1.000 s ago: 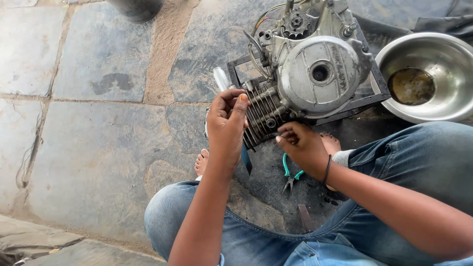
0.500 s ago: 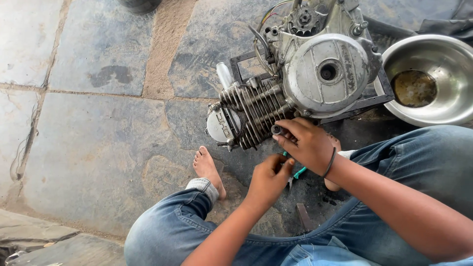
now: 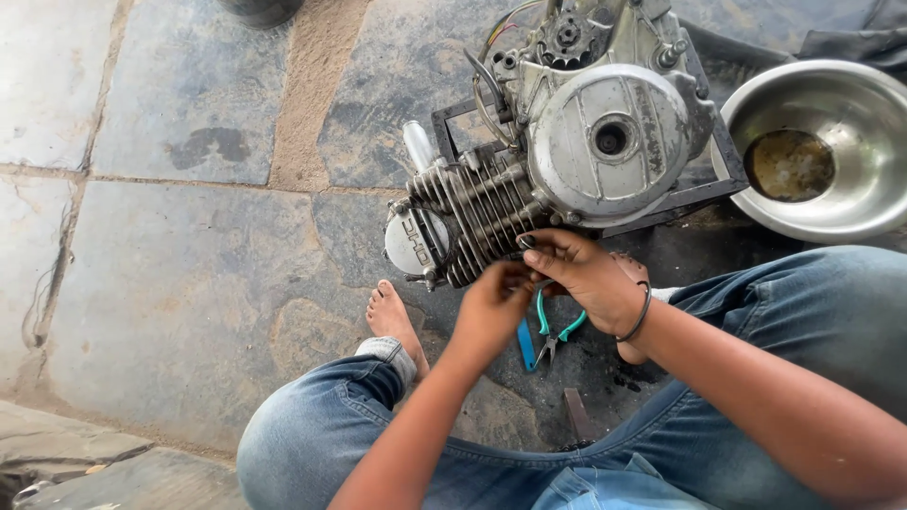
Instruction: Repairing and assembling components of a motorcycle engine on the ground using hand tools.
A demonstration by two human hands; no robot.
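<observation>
No packages, paper labels, signs or screens are visible. The only marking in view is raised lettering cast into the round metal cap point(image 3: 416, 243) at the end of the finned engine cylinder point(image 3: 477, 219), located left of centre in the frame; the cap is circular, dull silver-grey, and the characters share the colour of the metal. The cap faces the lower left of the frame and sits just above the stone floor point(image 3: 189, 283).

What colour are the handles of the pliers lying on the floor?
Teal green, on the pliers below both hands, in the head view.
</observation>
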